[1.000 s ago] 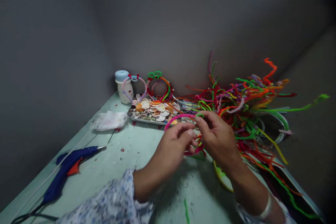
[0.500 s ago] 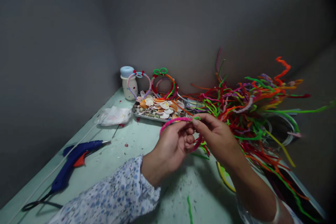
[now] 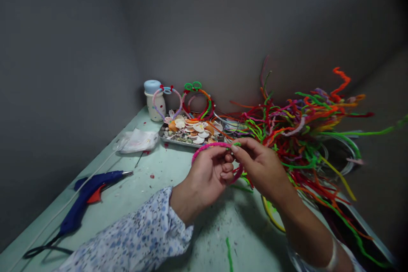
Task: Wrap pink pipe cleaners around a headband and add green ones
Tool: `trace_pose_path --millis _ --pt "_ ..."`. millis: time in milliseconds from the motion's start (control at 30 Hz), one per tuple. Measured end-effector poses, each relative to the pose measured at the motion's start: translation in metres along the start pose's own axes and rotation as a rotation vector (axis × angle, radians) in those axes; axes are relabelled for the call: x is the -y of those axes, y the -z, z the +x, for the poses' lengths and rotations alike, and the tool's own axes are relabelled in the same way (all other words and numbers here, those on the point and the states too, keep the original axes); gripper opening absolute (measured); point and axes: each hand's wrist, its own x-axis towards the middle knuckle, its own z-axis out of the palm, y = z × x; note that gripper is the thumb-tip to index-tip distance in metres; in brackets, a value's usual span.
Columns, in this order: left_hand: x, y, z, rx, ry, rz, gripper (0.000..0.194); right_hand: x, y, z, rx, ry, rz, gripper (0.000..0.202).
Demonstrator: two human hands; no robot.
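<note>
Held in my left hand [image 3: 207, 176] is a headband wrapped in pink pipe cleaner [image 3: 207, 148]. Its curve rises over the thumb, and another stretch shows below the fingers. My right hand [image 3: 263, 170] pinches a green pipe cleaner [image 3: 236, 144] with thumb and forefinger, against the pink band. The two hands' fingertips nearly meet there, so part of the green piece is hidden. Behind them, a metal tray [image 3: 178, 140] holds shells and small stones.
A blue glue gun [image 3: 86, 197] lies left with its cord. Beyond it are a plastic packet [image 3: 138, 140] and a lidded jar [image 3: 155, 104]. Finished-looking headbands [image 3: 181, 104] stand at the tray. A pile of colourful pipe cleaners [image 3: 296, 123] spreads right; a green piece [image 3: 229, 255] lies in front.
The whole view has shifted slightly. Both hands keep their grip at the same spot, and a little more green shows near my left thumb tip.
</note>
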Motion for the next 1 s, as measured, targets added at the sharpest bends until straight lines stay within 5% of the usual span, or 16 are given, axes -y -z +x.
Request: trace_pose_path --millis 1000 --pt "0.0002 0.0011 -0.0007 0.009 -0.063 0.036 0.006 -0.0003 0.0007 -0.0017 0.008 0.067 -0.173 0.019"
